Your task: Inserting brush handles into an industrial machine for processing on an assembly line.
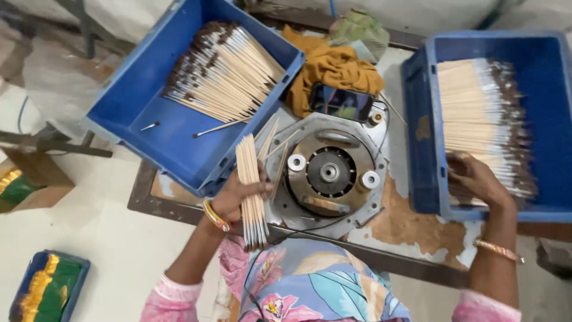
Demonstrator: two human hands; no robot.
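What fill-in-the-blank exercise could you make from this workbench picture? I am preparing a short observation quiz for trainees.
1. The left hand grips a bundle of wooden sticks beside the round metal ____ plate.
2. The right hand reaches into the ____ crate on the right, onto its stacked sticks.
3. A phone lies on a ____ cloth.
4. Each wrist wears a ____.

Missing words: machine; blue; mustard-yellow; bangle

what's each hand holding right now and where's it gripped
The left hand grips a bundle of sticks around its middle. The right hand rests on the sticks in the right crate; any grip is unclear.
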